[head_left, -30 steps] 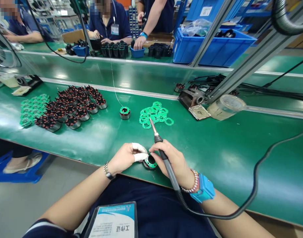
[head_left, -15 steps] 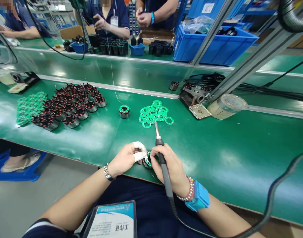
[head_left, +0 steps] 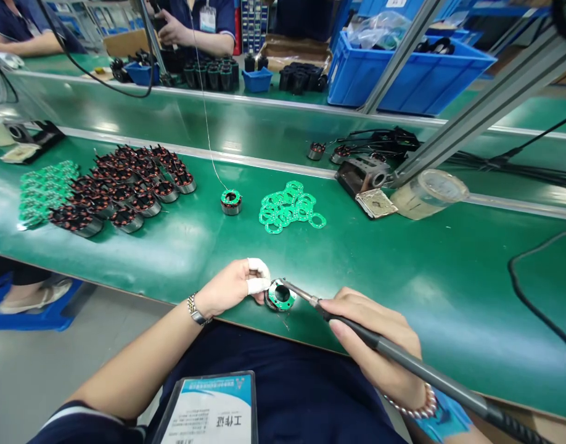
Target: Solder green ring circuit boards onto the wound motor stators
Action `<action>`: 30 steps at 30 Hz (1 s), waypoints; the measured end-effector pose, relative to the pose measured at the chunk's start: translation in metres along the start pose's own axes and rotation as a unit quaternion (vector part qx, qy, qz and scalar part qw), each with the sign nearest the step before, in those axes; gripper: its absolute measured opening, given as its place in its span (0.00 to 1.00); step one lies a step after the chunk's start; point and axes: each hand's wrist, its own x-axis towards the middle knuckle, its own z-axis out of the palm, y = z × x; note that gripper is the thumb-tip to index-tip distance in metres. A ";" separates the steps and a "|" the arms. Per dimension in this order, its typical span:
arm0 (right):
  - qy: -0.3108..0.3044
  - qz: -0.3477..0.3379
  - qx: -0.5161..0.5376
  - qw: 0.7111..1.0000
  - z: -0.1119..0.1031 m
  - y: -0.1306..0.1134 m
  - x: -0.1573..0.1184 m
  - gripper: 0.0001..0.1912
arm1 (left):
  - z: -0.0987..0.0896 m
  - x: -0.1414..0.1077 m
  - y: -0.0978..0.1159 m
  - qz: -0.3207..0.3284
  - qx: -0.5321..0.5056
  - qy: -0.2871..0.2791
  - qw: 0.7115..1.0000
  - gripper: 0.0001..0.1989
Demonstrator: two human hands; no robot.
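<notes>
A motor stator with a green ring-shaped circuit board (head_left: 287, 303) on top sits near the bench's front edge. My left hand (head_left: 233, 288), with white covers on thumb and index finger, is closed at the stator's left side. Whether a wire is pinched between those fingertips, I cannot tell. My right hand (head_left: 380, 336) grips a soldering iron (head_left: 396, 353) like a pen. Its tip points left and meets, or nearly meets, the board's upper edge. Another stator with a green board (head_left: 231, 202) stands farther back, a thin solder wire (head_left: 208, 132) running down to it.
Loose green ring boards (head_left: 287, 208) lie mid-bench. Many bare stators (head_left: 128, 188) and a stack of green boards (head_left: 45, 192) are at left. An iron stand (head_left: 364, 176) and a plastic tub (head_left: 428, 192) stand at right. Across the bench, a co-worker's hand (head_left: 172, 29) shows near a blue bin (head_left: 412, 77).
My right hand has moved right and turned the soldering iron from pointing away to pointing left, its tip now at the board. Its fingers have left the stator. My left hand stays there.
</notes>
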 end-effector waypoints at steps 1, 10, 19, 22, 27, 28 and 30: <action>-0.005 0.013 0.003 1.000 0.001 0.000 0.001 0.10 | 0.000 0.000 0.000 -0.001 -0.002 0.001 1.000 0.07; -0.002 0.047 -0.008 0.999 0.005 0.003 0.004 0.08 | 0.000 0.000 0.001 -0.001 0.000 0.000 1.000 0.07; 0.012 0.081 -0.020 0.996 0.005 0.004 0.003 0.07 | -0.001 0.000 0.000 0.008 0.014 0.000 1.000 0.07; 0.009 0.092 -0.020 0.996 0.005 0.004 0.003 0.07 | -0.001 0.000 0.000 0.009 0.013 -0.001 1.000 0.07; 0.012 0.085 -0.016 0.996 0.004 0.004 0.003 0.07 | 0.000 0.000 0.000 0.009 0.004 0.000 1.000 0.07; 0.015 0.080 -0.018 0.997 0.004 0.004 0.002 0.07 | 0.000 0.000 0.000 0.008 0.003 0.000 1.000 0.07; 0.028 0.069 -0.024 0.997 0.003 0.006 0.001 0.07 | -0.001 0.000 -0.001 0.007 0.005 -0.001 1.000 0.07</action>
